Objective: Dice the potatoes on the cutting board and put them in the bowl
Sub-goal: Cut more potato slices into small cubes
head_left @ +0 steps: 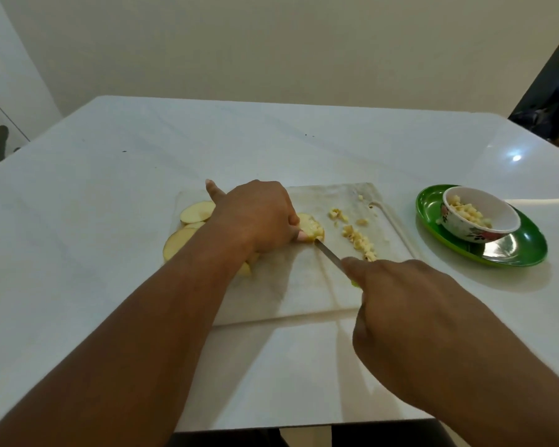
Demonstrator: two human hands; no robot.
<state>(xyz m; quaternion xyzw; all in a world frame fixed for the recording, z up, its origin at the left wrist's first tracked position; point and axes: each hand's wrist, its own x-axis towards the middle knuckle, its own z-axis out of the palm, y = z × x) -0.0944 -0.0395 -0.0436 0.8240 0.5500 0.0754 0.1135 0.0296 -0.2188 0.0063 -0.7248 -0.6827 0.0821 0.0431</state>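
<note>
Dicing in progress on the board (304, 291). Our left hand (255, 216) curls its fingers over a stack of slices (310, 229) near the board's middle, pinning it down, with the forefinger sticking out toward the board's far left corner. Our right hand (410, 304) wraps round the knife (328, 255) handle at the board's near right, forefinger laid along the top; the blade tip sits at the stack's near edge.

Uncut slices (196, 212) lie fanned at the board's left edge, partly under the left wrist. Dice (359, 240) lie scattered on the board's right half. The bowl (480, 217), right of the board and apart from it, sits on a green plate (513, 250) and holds some dice already.

Judgement: task partway done. For this cut we should keep the left fingertips tucked back from the blade, hold the stack square so the layers do not slide, and space the cuts evenly. We cannot tell whether the stack is already cut into strips.
</note>
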